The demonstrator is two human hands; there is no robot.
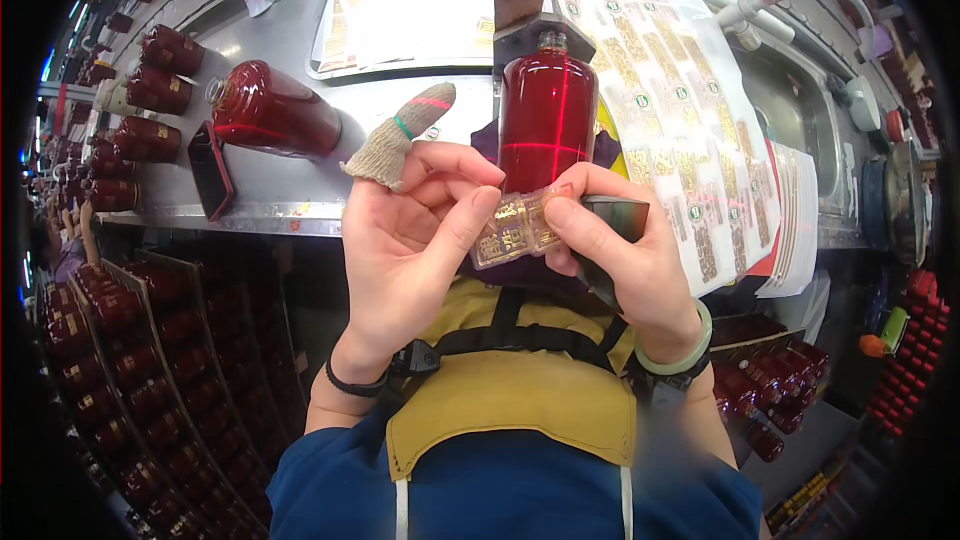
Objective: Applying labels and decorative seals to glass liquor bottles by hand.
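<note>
Between both hands, just in front of the upright red glass bottle point(547, 120), sits a small clear sticker with gold print point(516, 228). The left hand point(405, 240) and right hand point(625, 255) pinch it with fingertips closed. It could bend, stick to itself, or go on crooked if one thumb slips.

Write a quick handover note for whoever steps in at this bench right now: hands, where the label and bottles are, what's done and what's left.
Left hand: pinching the left end of a small gold label; a knitted cot covers one finger.
Right hand: pinching the label's right end and also holding a dark flat tool.
Upright red bottle: standing in the holder, red laser cross on its bare front, directly behind the label.
Second red bottle: lying on its side on the metal bench, left.
Label sheets: spread to the right.
Done: label is off its sheet.
Left: it is not yet on the upright bottle.
</note>
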